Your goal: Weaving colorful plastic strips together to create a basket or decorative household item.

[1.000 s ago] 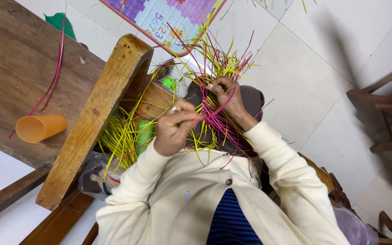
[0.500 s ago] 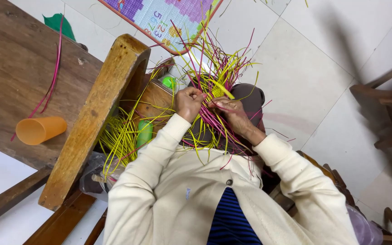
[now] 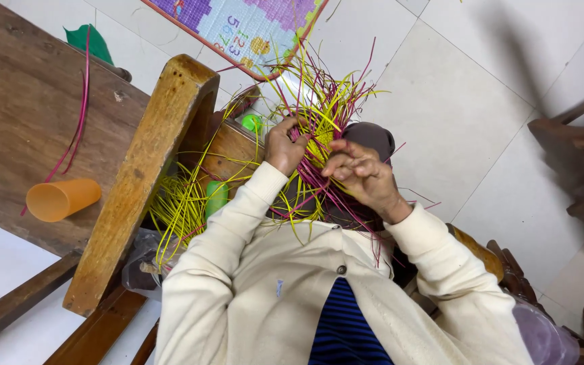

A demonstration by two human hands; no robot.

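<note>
The half-woven bundle of thin yellow and magenta strips (image 3: 319,128) sat in the person's lap, just right of the curved end of the thick yellowish wooden beam (image 3: 144,169), and every place here is told from that beam. The loose strip ends fanned upward and away from the body, toward the patterned floor mat (image 3: 251,23) beyond the beam's top, so the long axis of the strands ran from the chest outward.

The left hand (image 3: 285,147) lay nearer the beam, its fingers (image 3: 290,128) curled shut into the near side of the bundle, apparently pinching a few yellow strips, though the tangle hid exactly which. The right hand (image 3: 363,177) was farther from the beam and slightly nearer the body, its fingers (image 3: 339,159) bent and loosely gathered over magenta strands; whether they truly gripped one could not be told. The woven core lay between the two hands, just beyond the left fingertips and to the beam side of the right ones.

A loose sheaf of yellow strips (image 3: 180,206) hung against the beam's lower right side, beside a green plastic piece (image 3: 216,197). Left of the beam, on the dark wooden table (image 3: 21,115), lay an orange plastic cup (image 3: 62,199) on its side.
</note>
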